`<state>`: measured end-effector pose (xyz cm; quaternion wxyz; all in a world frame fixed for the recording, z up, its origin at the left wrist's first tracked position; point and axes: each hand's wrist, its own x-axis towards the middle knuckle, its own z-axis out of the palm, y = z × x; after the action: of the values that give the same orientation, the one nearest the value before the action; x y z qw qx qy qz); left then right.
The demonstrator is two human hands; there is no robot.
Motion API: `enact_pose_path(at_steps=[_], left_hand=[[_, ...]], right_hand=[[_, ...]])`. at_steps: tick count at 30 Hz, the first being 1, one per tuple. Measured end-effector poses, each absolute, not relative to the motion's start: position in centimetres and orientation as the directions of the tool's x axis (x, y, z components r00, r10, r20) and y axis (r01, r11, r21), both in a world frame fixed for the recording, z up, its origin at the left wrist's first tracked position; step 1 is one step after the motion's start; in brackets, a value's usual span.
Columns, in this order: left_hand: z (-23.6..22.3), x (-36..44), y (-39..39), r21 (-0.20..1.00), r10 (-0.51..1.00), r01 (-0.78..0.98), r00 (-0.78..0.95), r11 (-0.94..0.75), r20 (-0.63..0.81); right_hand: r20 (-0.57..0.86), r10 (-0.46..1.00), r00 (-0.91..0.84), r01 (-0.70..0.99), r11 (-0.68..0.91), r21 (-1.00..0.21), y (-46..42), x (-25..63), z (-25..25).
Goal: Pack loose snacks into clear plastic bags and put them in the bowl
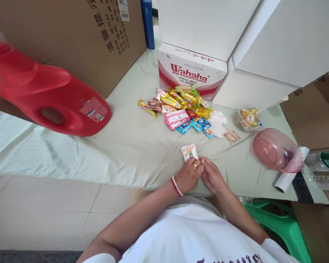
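Observation:
Near the front edge of the table, a small white snack packet [189, 151] printed with orange sticks is held between both hands. My left hand [191, 175], with a ring and beaded bracelets, is closed over its lower part. The fingertips of my right hand [212, 174] pinch at the packet's lower right corner, right beside the left fingers. The lower end of the packet is hidden under the fingers. Beyond the hands lies a heap of wrapped snacks [178, 103] in yellow, pink and blue wrappers, with a clear plastic bag [218, 122] at its right side.
A large red detergent bottle [76, 96] stands at left before a cardboard box [71, 44]. A Wahaha water carton [192, 71] is behind the heap. To the right are a tub of snacks [248, 118], a pink bowl [274, 149], a white roll [286, 180] and a green stool [287, 223].

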<state>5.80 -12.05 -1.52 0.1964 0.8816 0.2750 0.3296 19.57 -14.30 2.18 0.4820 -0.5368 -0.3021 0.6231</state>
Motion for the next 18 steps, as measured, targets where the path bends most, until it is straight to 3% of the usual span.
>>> enact_pose_path(at_steps=[5,9,11,14,18], left_hand=[[-1.7,4.5,-11.5,0.851,0.715,-0.005,0.54,-0.525,0.444],[-0.8,3.3,-11.6,0.953,0.822,-0.123,0.484,-0.277,0.301],[-0.4,1.8,-11.8,0.957,0.842,-0.064,0.461,-0.283,0.28],[-0.4,-2.0,-12.2,0.928,0.908,0.183,0.335,-0.325,0.252],[-1.8,-7.5,-12.9,0.846,0.958,0.454,0.18,-0.281,0.222]], right_hand=[[-0.448,0.894,0.016,-0.368,-0.411,-0.834,-13.7,19.6,0.3],[-0.421,0.907,0.012,-0.353,-0.39,-0.851,-13.5,19.6,-0.3],[-0.375,0.922,0.101,-0.313,-0.328,-0.891,-13.2,21.7,0.5],[-0.199,0.898,0.391,-0.172,-0.141,-0.975,-11.5,29.3,3.6],[0.1,0.681,0.726,0.103,0.036,-0.994,-5.9,43.7,8.6]])
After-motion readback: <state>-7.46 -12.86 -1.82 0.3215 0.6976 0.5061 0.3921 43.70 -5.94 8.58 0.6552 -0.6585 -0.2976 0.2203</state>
